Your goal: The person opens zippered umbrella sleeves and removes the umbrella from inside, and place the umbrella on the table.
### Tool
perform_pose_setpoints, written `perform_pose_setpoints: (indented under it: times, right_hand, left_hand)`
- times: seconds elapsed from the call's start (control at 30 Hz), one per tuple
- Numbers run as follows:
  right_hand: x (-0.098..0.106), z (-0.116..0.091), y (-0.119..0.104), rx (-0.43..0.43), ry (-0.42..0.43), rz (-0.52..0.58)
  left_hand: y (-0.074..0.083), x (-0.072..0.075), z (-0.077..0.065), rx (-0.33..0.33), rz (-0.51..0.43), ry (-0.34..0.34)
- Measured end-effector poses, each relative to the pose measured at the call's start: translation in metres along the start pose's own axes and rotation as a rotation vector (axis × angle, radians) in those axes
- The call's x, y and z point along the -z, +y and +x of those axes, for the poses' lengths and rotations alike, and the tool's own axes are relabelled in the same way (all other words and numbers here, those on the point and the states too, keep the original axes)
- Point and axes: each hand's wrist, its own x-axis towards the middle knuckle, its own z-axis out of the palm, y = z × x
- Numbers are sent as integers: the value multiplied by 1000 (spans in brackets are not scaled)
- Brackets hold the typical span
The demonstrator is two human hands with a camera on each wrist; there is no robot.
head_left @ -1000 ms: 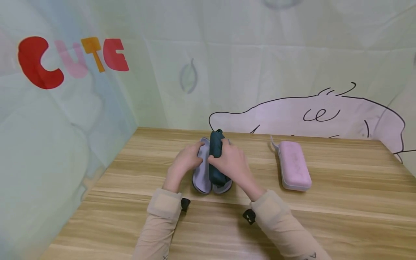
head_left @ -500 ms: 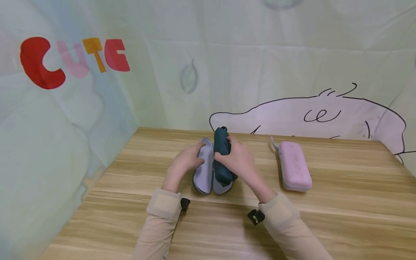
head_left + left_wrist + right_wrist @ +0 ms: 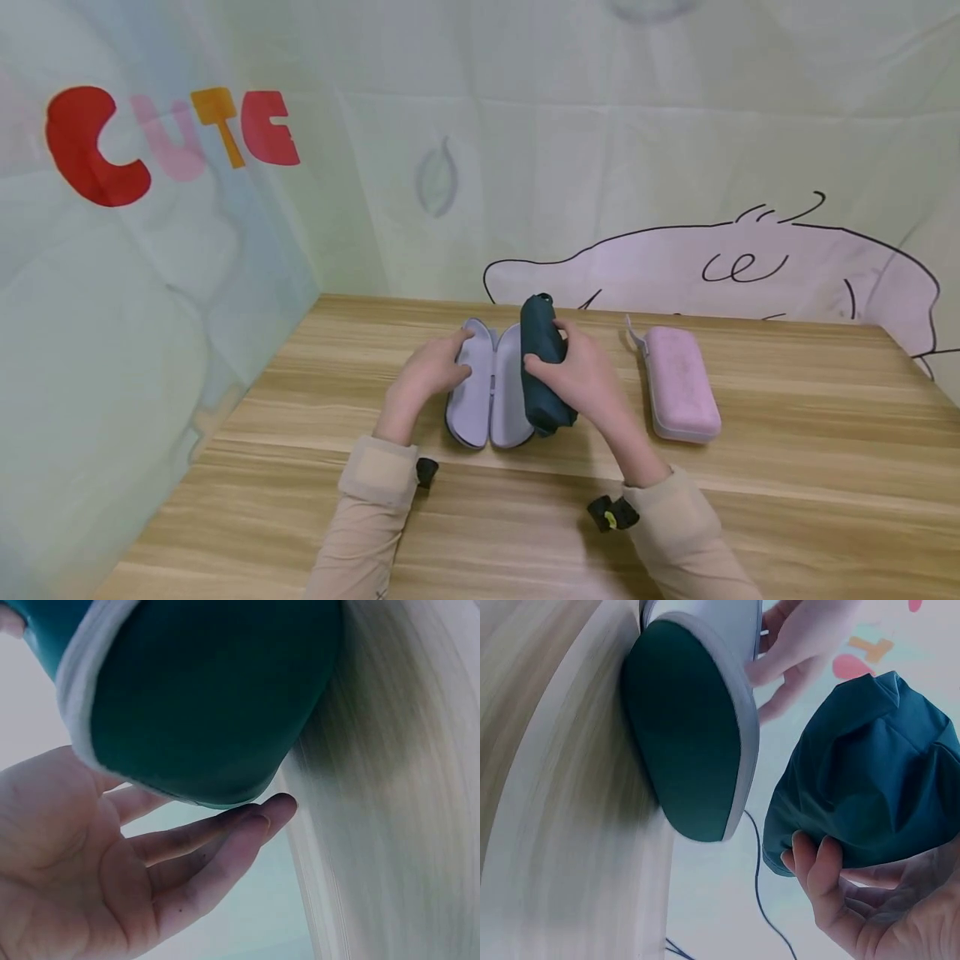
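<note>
A hard zip-free case (image 3: 471, 400) lies spread apart on the table in the head view, grey inside; its dark teal outer shell (image 3: 210, 697) fills the top of the left wrist view. My left hand (image 3: 429, 367) holds the left half by its rim, thumb and index finger over the edge. My right hand (image 3: 581, 375) grips a dark teal folded umbrella (image 3: 542, 342), thumb on its near side and fingers round the far side. The umbrella is raised over the case's right edge and hides part of that half. Its gathered fabric end shows in the right wrist view.
A closed pink case (image 3: 681, 383) with a wrist strap lies to the right on the wooden table (image 3: 810, 467). A printed curtain (image 3: 390, 192) stands behind the table and along its left side. A thin dark cable (image 3: 761, 892) hangs in the right wrist view.
My right hand has carried the umbrella rightward out of the case, so more of the case's grey inside shows. My left hand has stayed on the case's left half.
</note>
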Motion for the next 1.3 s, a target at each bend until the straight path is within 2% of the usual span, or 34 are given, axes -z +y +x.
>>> perform_pose_setpoints:
  times: [0.5, 0.73, 1.3]
  right_hand:
    - [4, 6, 20, -6, 29, -28]
    - [1, 11, 28, 15, 54, -105]
    - [-7, 15, 41, -26, 37, -179]
  left_hand:
    - [0, -1, 1, -2, -29, -9]
    - [0, -3, 3, 4, -28, -12]
    - [0, -4, 3, 11, -30, -20]
